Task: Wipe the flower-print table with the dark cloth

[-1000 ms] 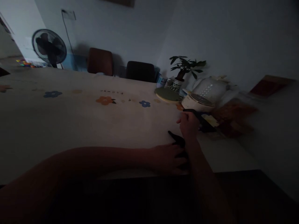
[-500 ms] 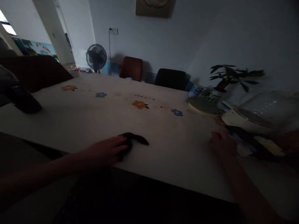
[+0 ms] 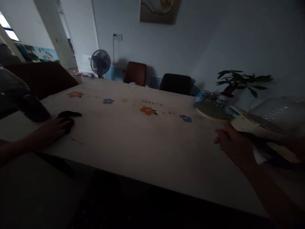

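Dragged leftward since the earlier frames, the dark cloth now lies near the table's left edge, under the fingertips of the left hand. That hand lies flat, fingers stretched out and pressing on the cloth's near end, gripping nothing; the rest of the cloth curls away just beyond the fingers, toward the far side. A thin dark mark on the tablecloth sits just right of the hand.

Well apart, across the table, the right hand hovers with its fingers loosely curled and holding nothing, its thumb side up. Just beyond it and to its right stands a pale kettle on a base, blurred in the dim light, with a round green mat to the hand's far left and a potted plant behind the mat. A dark bundle rests just left of the left hand, at the table's corner. A fan and two chairs stand along the far wall.
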A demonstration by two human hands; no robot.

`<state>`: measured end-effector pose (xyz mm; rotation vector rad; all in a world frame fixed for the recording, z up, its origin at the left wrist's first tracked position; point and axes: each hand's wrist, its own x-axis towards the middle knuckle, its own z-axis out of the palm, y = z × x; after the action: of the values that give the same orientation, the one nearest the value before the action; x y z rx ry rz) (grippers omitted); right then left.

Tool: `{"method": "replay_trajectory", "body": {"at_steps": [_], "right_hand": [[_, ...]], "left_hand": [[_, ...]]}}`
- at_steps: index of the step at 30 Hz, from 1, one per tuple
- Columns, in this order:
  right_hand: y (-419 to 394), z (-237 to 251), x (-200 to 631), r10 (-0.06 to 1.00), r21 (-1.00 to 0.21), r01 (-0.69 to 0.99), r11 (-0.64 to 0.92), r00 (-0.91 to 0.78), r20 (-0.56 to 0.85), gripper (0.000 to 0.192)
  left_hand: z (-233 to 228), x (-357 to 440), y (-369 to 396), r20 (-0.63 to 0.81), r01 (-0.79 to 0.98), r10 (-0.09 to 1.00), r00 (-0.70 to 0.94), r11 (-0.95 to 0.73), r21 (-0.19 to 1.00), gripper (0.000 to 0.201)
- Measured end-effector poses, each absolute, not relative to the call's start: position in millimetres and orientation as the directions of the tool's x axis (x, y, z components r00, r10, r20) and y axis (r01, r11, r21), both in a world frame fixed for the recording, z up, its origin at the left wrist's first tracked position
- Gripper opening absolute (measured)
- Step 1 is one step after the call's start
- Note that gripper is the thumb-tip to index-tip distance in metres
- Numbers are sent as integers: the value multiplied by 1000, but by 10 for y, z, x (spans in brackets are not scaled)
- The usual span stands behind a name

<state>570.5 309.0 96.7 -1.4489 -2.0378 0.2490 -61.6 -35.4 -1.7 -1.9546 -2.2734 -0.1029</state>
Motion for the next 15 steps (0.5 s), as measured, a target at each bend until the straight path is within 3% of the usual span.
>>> {"method": "replay_trajectory", "body": {"at_steps": [4, 7, 10, 12, 15], "right_hand": [[2950, 899, 5241, 848, -433, 740, 515, -369, 379, 21], [2741, 847, 4709, 772, -354, 686, 636, -549, 321, 25], [2494, 772, 4106, 655, -324, 573, 753, -699, 287, 27], [2354, 719, 3724, 530, -336, 437, 834, -804, 269, 31], [2207, 655, 3284, 422, -344, 327, 880, -871, 250, 46]], "left_hand": [[40, -155, 32, 98, 958, 958, -269, 256, 133, 60], [91, 282, 471, 113, 914, 964, -242, 187, 359, 55], [161, 783, 911, 73, 740, 944, -321, 202, 642, 55], [239, 1121, 1121, 20, 611, 923, -384, 237, 755, 65], [430, 1449, 1263, 32, 409, 941, -337, 116, 905, 67]]}}
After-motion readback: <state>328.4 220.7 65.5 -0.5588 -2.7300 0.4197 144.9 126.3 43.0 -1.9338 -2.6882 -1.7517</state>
